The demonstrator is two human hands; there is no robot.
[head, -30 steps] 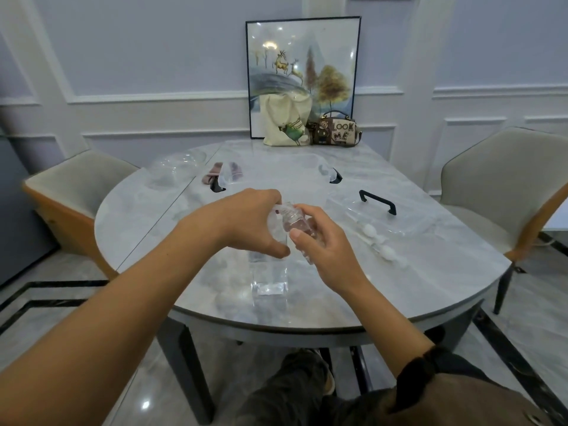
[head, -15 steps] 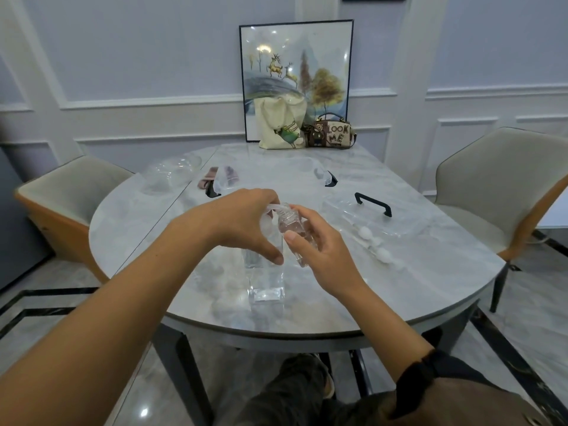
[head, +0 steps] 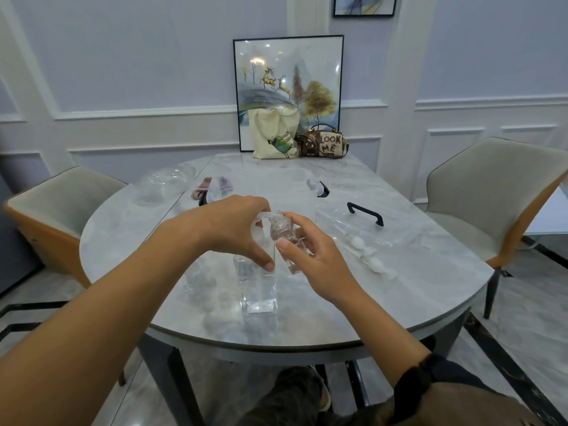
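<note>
- The small clear bottle point(head: 284, 236) is tilted above the table point(head: 415, 296), threaded neck up; the right hand point(head: 310, 259) pinches it, hiding its lower part.
- The left hand point(head: 227, 229) curls over the tall clear bottle point(head: 258, 290) standing on the table, hiding its top.
- A whitish piece point(head: 263, 214) under those fingers is hard to make out.

Both bare forearms stretched forward and converging, left hand point(head: 233, 232) palm down, fingers curled over in a grip, thumb pointing down, right hand point(head: 310, 259) just beside it, thumb and fingers pinching
</note>
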